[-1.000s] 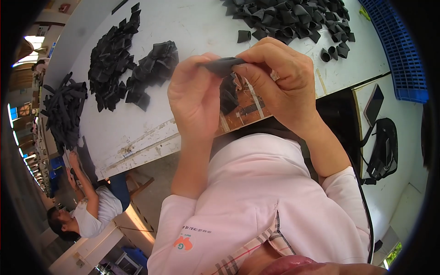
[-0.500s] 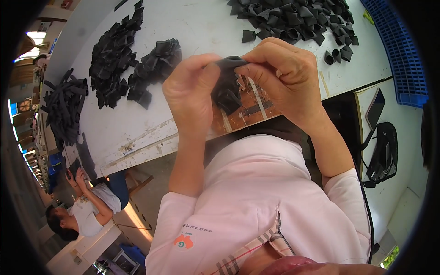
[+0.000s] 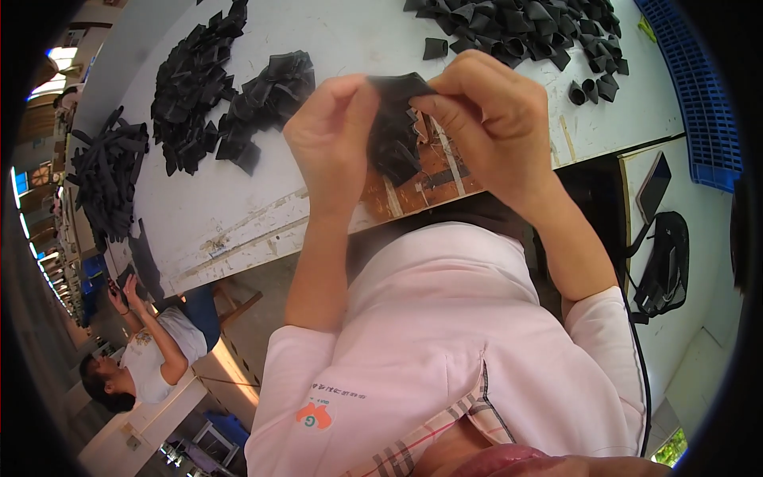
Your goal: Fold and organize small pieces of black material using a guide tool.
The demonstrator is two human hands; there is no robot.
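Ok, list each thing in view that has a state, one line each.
Black fabric piece: folded, pinched between both hands above the table edge.
Left hand: closed on the piece.
Right hand: closed on the piece.
Black pieces, left pile: loosely heaped.
Black pieces, top pile: scattered.
Blue crate: on its side.

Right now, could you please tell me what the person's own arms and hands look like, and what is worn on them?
Both the left hand and the right hand are bare: no gloves, rings or watch show. The forearms are uncovered up to the short sleeves of a pale pink cotton shirt, which has a small orange-and-green emblem on its front. No cables or markings appear on either arm.
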